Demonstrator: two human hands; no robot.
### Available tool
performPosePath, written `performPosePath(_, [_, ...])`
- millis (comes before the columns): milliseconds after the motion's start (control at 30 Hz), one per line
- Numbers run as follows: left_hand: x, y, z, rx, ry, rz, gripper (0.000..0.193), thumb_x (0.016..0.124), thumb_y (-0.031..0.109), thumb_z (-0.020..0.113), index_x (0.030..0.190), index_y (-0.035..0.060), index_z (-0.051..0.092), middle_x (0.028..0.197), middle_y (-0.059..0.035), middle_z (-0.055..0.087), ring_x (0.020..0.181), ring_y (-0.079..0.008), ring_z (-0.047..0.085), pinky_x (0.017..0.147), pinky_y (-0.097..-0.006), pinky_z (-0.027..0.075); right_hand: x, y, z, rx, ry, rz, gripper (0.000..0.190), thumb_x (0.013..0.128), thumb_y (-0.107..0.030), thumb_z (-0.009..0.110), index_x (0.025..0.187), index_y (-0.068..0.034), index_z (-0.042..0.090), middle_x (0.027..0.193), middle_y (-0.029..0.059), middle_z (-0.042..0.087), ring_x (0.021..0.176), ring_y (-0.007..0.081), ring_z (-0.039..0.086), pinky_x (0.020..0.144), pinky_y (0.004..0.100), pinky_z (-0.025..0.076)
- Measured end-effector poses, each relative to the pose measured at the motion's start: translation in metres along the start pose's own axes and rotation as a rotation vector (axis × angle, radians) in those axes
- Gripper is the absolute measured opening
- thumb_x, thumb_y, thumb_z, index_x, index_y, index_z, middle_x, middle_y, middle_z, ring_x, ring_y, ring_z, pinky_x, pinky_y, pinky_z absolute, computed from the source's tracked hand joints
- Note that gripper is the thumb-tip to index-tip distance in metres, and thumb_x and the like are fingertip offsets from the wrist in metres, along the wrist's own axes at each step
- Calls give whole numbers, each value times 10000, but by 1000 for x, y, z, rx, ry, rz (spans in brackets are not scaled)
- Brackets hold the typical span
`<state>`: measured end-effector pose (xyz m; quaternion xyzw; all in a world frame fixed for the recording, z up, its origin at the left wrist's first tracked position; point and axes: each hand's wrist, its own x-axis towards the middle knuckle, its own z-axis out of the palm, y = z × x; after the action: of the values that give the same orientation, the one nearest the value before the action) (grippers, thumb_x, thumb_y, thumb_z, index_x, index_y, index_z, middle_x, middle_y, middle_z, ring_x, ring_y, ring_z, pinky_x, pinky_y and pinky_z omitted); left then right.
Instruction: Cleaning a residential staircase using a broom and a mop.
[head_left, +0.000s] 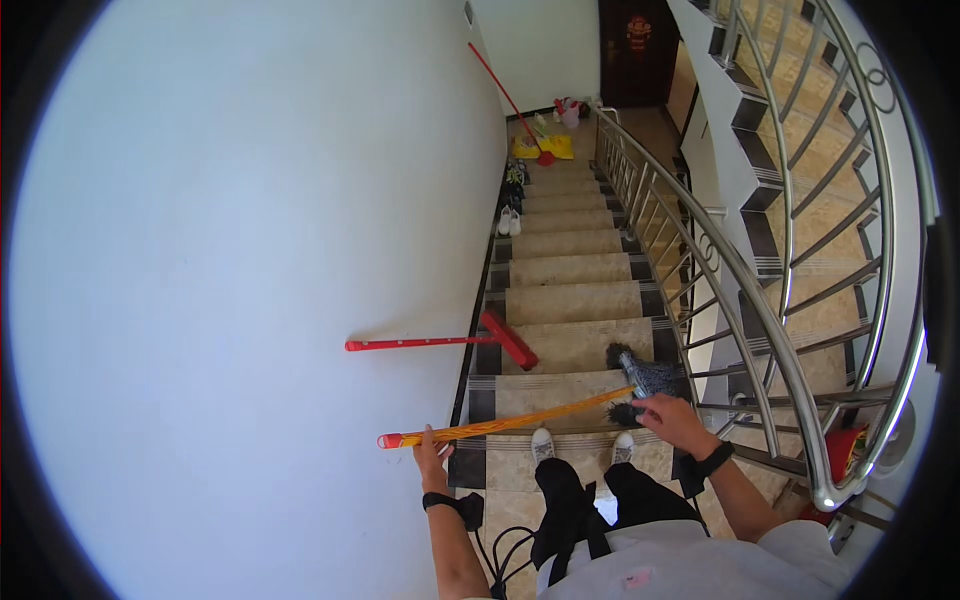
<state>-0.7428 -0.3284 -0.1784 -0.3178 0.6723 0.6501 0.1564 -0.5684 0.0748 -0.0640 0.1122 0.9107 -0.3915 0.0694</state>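
A mop with a yellow-and-orange patterned handle (517, 421) slants across the stair in front of me. Near its red end cap (391, 441), close to the white wall, my left hand (432, 459) holds the handle. The dark grey yarn mop head (651, 376) is at the right side of the steps, with tufts spread out. My right hand (673, 421) is at the mop head, fingertips by the blue-grey socket where the handle joins. Whether those fingers grip or only touch is unclear. Both wrists wear black bands.
A red push broom (510, 341) leans against the wall (247, 285) on the steps below. The staircase (574, 294) descends beside a steel railing (720, 232). White shoes (509, 221), a red long-handled tool (517, 112) and a yellow bag (556, 146) lie farther down. Black cables (510, 551) hang by my left arm.
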Motion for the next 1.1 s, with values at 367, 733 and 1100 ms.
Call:
performPosePath(367, [103, -38, -101, -62, 28, -111, 589, 841, 516, 409, 1088, -18, 427, 956, -212, 549, 815, -288, 604, 627, -367, 521, -19, -47, 83, -40, -165, 164, 295, 757, -204, 616, 1037, -114, 597, 757, 95, 587, 663, 229, 588, 597, 314, 470])
performPosePath(733, [155, 73, -12, -109, -270, 25, 616, 811, 215, 533, 1318, 150, 190, 1095, -110, 508, 842, -261, 578, 603, -372, 525, -48, -72, 63, -265, -86, 374, 290, 807, -324, 555, 1064, -193, 583, 823, 103, 591, 723, 265, 592, 637, 350, 475])
performPosePath(1100, [179, 127, 119, -142, -253, 186, 247, 850, 193, 504, 967, -19, 453, 926, -133, 496, 824, -242, 491, 734, -345, 451, -142, -64, 65, -95, -39, 730, 325, 824, -361, 506, 1094, -191, 567, 907, 129, 605, 814, 312, 591, 700, 394, 480])
